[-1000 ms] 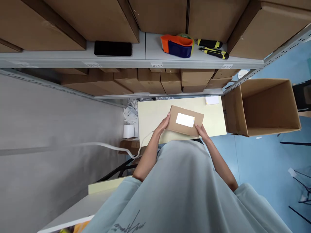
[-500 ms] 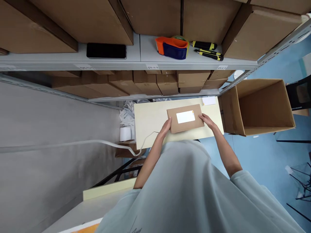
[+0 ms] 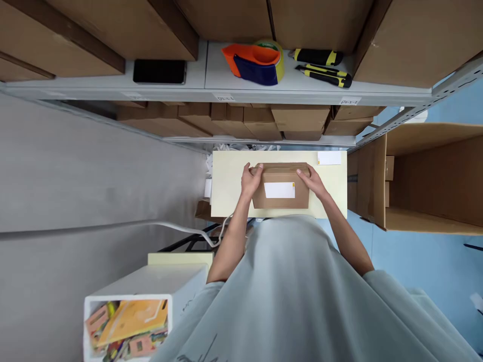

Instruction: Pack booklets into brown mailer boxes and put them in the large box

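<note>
A brown cardboard box (image 3: 281, 203) with a white label on its face is held between my two hands, over the cream tabletop (image 3: 230, 196). My left hand (image 3: 252, 180) grips its upper left corner, thumb on top. At the opposite upper corner, my right hand (image 3: 312, 182) has its thumb laid on the box's near face and its fingers around the side. The box is tilted so its labelled face and a narrow long edge both show. A white slip or pad (image 3: 329, 158) lies on the table's far right corner.
Across the front runs a metal shelf (image 3: 211, 95) with boxes, a phone (image 3: 160, 71), a tape dispenser (image 3: 256, 64) and box cutters (image 3: 324, 75). A large open carton (image 3: 372, 183) stands right of the table. At lower left is a white bin (image 3: 171, 322) of packaged items.
The box has been tipped so a long narrow edge shows, and both hands have moved to its upper corners. The view has shifted, bringing the bin at lower left into sight.
</note>
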{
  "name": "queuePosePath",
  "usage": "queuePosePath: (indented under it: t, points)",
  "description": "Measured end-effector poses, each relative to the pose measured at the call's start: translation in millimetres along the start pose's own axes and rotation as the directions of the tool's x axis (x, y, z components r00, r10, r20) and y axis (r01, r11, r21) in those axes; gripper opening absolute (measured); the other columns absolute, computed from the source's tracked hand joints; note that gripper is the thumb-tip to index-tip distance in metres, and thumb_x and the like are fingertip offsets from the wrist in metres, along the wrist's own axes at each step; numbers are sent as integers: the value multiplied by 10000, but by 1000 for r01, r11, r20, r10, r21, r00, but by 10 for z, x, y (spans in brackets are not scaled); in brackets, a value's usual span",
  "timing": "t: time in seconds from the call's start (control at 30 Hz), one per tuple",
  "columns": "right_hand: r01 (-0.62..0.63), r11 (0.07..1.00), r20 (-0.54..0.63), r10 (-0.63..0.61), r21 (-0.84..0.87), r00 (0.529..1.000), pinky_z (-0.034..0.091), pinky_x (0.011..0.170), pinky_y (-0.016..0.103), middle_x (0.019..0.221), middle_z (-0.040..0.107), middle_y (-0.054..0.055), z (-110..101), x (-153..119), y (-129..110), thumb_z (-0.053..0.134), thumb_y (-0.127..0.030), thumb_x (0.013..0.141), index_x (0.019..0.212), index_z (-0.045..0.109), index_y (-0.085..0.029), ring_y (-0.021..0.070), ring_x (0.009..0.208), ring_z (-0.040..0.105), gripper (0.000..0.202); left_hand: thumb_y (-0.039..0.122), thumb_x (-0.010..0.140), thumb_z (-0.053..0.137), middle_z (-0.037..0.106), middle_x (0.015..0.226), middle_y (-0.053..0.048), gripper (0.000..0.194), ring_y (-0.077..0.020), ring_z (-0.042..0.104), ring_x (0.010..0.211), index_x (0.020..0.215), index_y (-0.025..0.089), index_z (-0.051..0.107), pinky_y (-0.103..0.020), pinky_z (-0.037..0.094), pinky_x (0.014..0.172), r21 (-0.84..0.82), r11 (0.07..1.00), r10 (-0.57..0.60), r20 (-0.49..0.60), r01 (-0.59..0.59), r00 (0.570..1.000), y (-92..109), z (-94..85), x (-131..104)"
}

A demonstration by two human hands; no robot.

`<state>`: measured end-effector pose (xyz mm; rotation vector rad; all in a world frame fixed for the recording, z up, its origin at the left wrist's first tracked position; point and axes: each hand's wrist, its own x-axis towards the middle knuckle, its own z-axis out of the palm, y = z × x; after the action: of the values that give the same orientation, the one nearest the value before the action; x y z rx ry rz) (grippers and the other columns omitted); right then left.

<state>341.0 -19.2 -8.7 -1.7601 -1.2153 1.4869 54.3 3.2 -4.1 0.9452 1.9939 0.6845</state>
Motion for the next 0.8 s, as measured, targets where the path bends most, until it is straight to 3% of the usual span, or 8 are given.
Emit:
queuePosePath:
  t: [0.1,0.2,0.33,0.43,0.5,0.63,0.73,0.8]
  points:
    - [75,996,-13,-76,-54,997,298,1380,513,1830,301,105,-78,-375,21,585,-812,978,1768,272,-249,314,1705,272,1019,540,905,817,648,1484,-179,781,-312,665,1359,1552,201,543,-438,499,1206,-73,995,68,-90,-74,994,-78,11,-285]
    - [172,954,40,-167,-245,985,343,1352,554,1874,120,100,-155,-614,10,611,-762,990,1762,309,-276,370,1733,146,961,398,859,859,591,1495,-176,766,-290,666,1325,1537,205,559,-416,523,1188,-75,990,108,-124,-118,986,-146,111,-505]
    - [231,862,135,-190,-451,972,323,1323,682,1875,45,123,-140,-691,-45,589,-645,1053,1722,419,-278,497,1714,90,782,364,842,876,538,1512,-170,724,-303,607,1387,1496,208,607,-419,480,1243,26,991,134,-171,-132,976,-186,253,-662]
    - [225,833,162,-164,-505,973,221,1311,792,1871,22,156,-54,-670,-81,581,-621,1067,1760,327,-234,547,1702,-48,833,410,827,902,526,1519,-167,753,-327,564,1450,1497,218,619,-428,466,1261,99,984,162,-166,-147,973,-164,281,-691]
    - [232,833,155,-177,-502,972,202,1321,783,1871,-3,160,-30,-639,-74,611,-637,1050,1765,309,-205,544,1699,-94,888,446,825,909,530,1543,-170,784,-335,551,1476,1513,216,611,-429,459,1269,110,984,157,-153,-141,976,-144,254,-678]
    - [249,871,165,-196,-423,967,361,1316,645,1877,36,104,-181,-542,55,719,-626,986,1740,372,-268,493,1709,123,903,589,940,785,605,1564,-167,801,-304,589,1459,1592,203,527,-407,469,1261,-40,996,72,-114,-77,991,-152,128,-649]
    - [228,922,169,-182,-312,969,454,1277,561,1866,159,79,-343,-480,192,720,-631,973,1770,275,-320,417,1664,328,965,744,1062,467,626,1583,-153,759,-291,577,1499,1591,203,528,-411,493,1245,-223,975,-21,-32,14,999,-191,78,-680]
    - [228,941,137,-198,-251,971,455,1278,536,1847,239,89,-384,-441,242,654,-645,1005,1792,169,-300,376,1652,367,987,784,1084,264,607,1614,-160,820,-297,562,1526,1573,189,546,-414,519,1222,-301,951,-57,55,71,997,-210,90,-709]
